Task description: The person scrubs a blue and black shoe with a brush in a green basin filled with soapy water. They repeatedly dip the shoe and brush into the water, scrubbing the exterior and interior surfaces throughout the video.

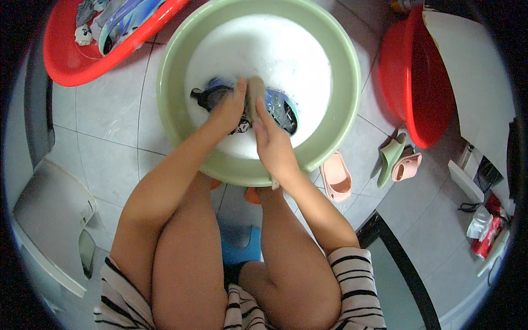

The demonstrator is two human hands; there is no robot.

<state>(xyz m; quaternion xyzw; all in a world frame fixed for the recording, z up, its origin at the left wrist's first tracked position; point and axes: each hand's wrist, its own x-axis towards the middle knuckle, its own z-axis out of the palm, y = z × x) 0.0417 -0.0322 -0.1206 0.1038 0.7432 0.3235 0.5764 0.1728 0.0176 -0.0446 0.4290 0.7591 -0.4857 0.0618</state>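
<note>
A large green plastic basin [177, 156] holds white, sudsy water [284, 45]. Over its near side, both of my hands grip a blurred brownish-grey object [255, 93], perhaps a brush or a folded cloth; its exact kind is unclear. My left hand [231, 107] has it on the left, above black fabric. On the right, my right hand [270, 136] holds it with the fingers pointing away from me. Wet blue, black and teal clothing [282, 109] lies partly in the suds beneath and beside my hands. Parts of the fabric are hidden by my fingers.
A red basin [90, 74] with clothes is at the upper left. Another red basin [408, 82] leans on its side at right. Pink [336, 177] and green [392, 159] slippers lie on the tiled floor. A blue plastic stool [243, 251] shows between my legs.
</note>
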